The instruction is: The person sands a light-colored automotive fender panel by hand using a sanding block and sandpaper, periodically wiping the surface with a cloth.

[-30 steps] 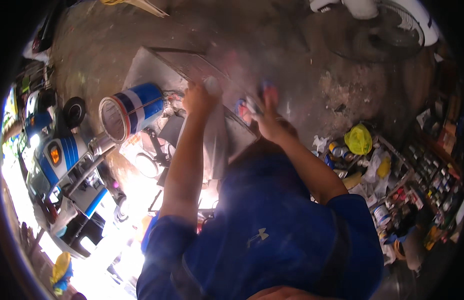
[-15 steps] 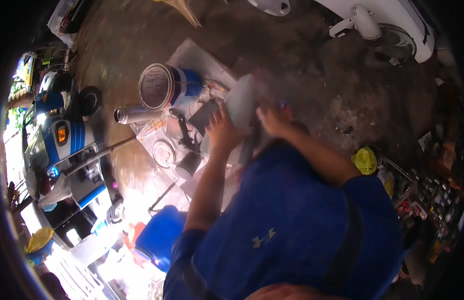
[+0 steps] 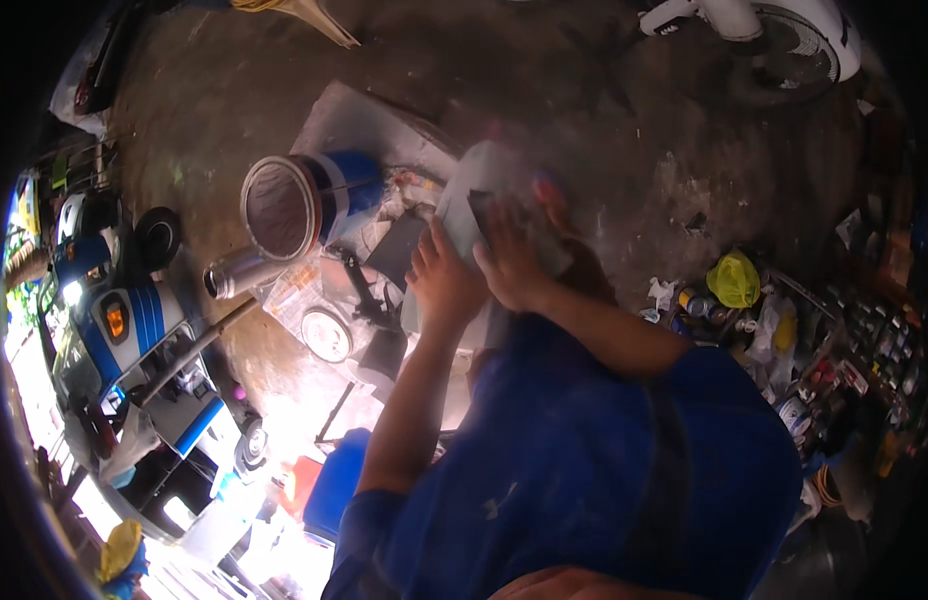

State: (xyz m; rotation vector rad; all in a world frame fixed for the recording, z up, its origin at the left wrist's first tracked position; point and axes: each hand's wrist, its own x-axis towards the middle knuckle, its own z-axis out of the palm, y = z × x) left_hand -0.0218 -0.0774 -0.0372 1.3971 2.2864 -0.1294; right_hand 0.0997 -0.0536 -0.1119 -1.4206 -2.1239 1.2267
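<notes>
A smooth grey curved panel [image 3: 474,166] is in front of me, its lower part hidden by my hands and shirt. My left hand [image 3: 446,283] grips its left edge, with the fingers somewhat spread. On the panel's face, my right hand [image 3: 514,262] presses a dark flat piece that looks like sandpaper [image 3: 480,208]. Part of that piece sticks out past the fingertips. Beyond the right hand is a small red and blue object [image 3: 549,190], too blurred to name.
Left of the panel, a large blue and white can [image 3: 349,190] and a silver can [image 3: 239,272] lie on their sides. Around them are a cardboard sheet [image 3: 354,120], a round lid [image 3: 327,335] and a dark bracket [image 3: 364,285]. A yellow bag [image 3: 732,280] and clutter lie right; a blue-striped vehicle [image 3: 134,315] stands left.
My right hand has come left and closer to my left hand, laying the dark piece on the panel. The whole view has shifted, bringing more of the right-hand clutter into sight.
</notes>
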